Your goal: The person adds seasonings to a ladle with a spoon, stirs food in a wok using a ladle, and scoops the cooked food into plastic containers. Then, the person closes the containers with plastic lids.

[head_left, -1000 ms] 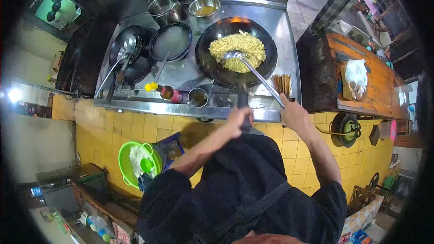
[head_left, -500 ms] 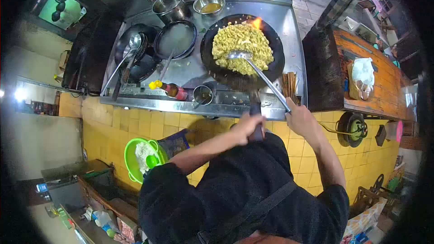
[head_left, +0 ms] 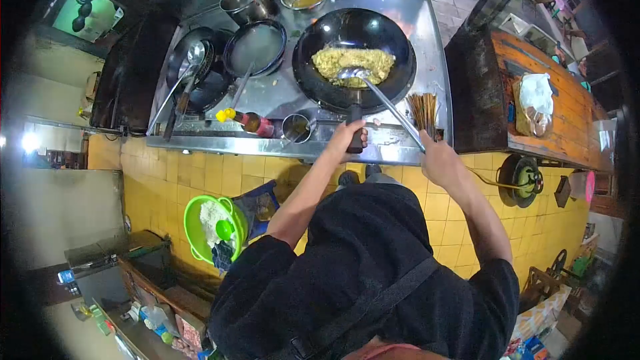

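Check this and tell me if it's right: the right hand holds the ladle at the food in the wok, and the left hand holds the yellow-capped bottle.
Wrong on one point: the head view shows the left hand gripping the wok by its handle, not the yellow-capped bottle. The right hand does hold the ladle at the food.

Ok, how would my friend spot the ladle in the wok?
Find the steel counter, then the black wok on its right side. The ladle slants from the yellow food there to the right hand. Unlike the other ladle, on the left pans, it is held.
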`<action>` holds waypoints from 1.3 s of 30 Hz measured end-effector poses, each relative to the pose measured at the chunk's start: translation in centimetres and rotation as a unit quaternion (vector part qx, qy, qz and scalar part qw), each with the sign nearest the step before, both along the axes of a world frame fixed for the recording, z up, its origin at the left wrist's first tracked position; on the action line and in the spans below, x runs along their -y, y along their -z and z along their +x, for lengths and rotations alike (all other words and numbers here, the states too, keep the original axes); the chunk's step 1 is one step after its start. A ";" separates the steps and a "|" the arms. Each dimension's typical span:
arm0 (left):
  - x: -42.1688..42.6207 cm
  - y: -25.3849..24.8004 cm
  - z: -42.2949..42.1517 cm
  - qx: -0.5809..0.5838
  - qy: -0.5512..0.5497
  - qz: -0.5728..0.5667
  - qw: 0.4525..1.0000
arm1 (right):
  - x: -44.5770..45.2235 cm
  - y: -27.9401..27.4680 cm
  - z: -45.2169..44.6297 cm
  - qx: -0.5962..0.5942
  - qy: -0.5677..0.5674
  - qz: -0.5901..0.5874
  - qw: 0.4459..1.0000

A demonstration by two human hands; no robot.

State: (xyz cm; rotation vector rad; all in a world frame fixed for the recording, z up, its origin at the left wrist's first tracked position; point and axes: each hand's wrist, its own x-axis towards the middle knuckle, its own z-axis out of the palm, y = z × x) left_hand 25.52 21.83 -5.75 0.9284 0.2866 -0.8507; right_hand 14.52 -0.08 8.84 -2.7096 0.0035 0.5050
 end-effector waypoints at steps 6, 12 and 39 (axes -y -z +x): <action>2.2 -8.8 -8.6 -0.103 0.072 0.038 0.991 | -0.1 0.0 0.8 0.060 0.012 0.005 0.998; 1.0 -5.4 -2.7 0.008 -0.005 0.151 0.988 | -0.3 1.2 1.1 0.041 0.043 -0.032 0.998; 1.5 -7.4 -8.2 -0.037 0.083 0.096 0.991 | -0.9 -0.5 -0.7 0.008 0.024 -0.014 1.000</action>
